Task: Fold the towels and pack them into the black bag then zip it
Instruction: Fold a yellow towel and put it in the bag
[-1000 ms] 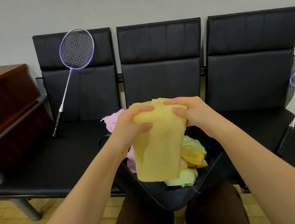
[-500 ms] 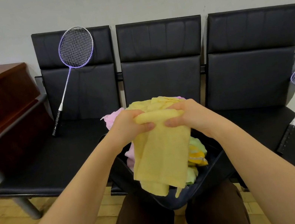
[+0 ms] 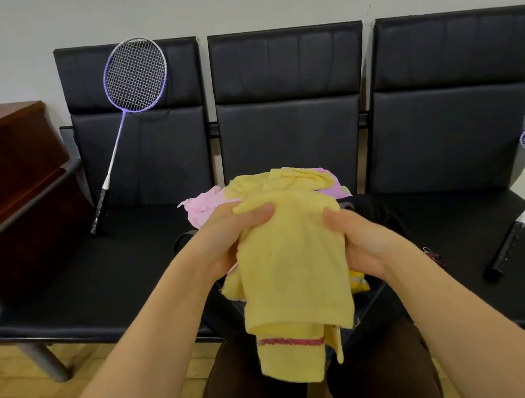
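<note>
Towel point(image 3: 296, 273), the yellow one, hangs over the open bag point(image 3: 372, 305) at the bench's point(image 3: 95, 289) front edge, middle seat. Left hand point(image 3: 226, 239) grips its top fold, thumb clamped over; right hand point(image 3: 362, 241) pinches the other side. Folding looks half done, with the striped end dangling loose. Next, I'd say, comes tucking that tail under, then lowering it in beside the pink towel point(image 3: 201, 204).

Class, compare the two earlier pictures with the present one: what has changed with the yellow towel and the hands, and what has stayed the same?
The yellow towel has come looser and hangs lower, showing a red stripe near its bottom edge. The right hand has slid from the top fold down its right side; the left hand still grips the top. The black bag, pink towel and both rackets have stayed put.
</note>
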`<state>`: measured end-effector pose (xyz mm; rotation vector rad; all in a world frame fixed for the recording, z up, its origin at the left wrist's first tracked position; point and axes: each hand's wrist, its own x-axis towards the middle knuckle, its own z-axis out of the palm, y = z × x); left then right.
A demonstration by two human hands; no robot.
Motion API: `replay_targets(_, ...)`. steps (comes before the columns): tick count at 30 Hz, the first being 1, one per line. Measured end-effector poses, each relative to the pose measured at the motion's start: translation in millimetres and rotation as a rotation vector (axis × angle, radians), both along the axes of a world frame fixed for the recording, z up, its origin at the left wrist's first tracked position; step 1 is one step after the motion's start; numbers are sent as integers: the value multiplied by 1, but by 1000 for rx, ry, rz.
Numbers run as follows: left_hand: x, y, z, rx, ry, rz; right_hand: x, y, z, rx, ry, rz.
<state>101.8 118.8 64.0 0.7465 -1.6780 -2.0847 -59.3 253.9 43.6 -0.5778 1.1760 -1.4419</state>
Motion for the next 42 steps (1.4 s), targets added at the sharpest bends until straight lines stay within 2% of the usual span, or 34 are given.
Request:
replay_targets(5, 5, 0, -2, 6, -5, 25, 6, -7, -5, -85, 29, 35)
replay_targets(12, 4, 12, -15, 31, -129, 330, -8, -23, -4, -47, 33, -31)
replay_targets(15, -7, 41, -21, 326, -110, 327, -15, -28, -2, -9, 14, -81)
replay_targets(19, -25, 59, -26, 763, 78, 250, -18, -29, 2, 0, -26, -136)
replay_targets(22, -35, 64, -31, 909, 234, 311, -19, -28, 1, -15, -48, -125)
replay_targets(24, -39, 66, -37, 902, 329, 351, -17, -26, -1, -13, -83, -126)
replay_targets(27, -37, 64, -50, 887, 460, 298, -13, -25, -12, 14, -137, -103)
replay_targets(30, -35, 62, -66, 829, 491, 256, -8, -24, -24, 74, -168, -96)
replay_targets(33, -34, 55, -81, 769, 478, 391, -5, -25, -32, 189, -41, -169)
replay_targets(36, -37, 48, -89, 776, 424, 563, -5, -26, -42, 469, 137, -169)
replay_targets(38, -42, 46, -94, 809, 404, 606, -1, -25, -49, 546, -19, -124)
replay_targets(40, -50, 47, -95, 835, 391, 599, 1, -27, -60, 446, -299, -137)
replay_targets(42, -56, 51, -95, 885, 373, 563, 1, -30, -68, 312, -441, -212)
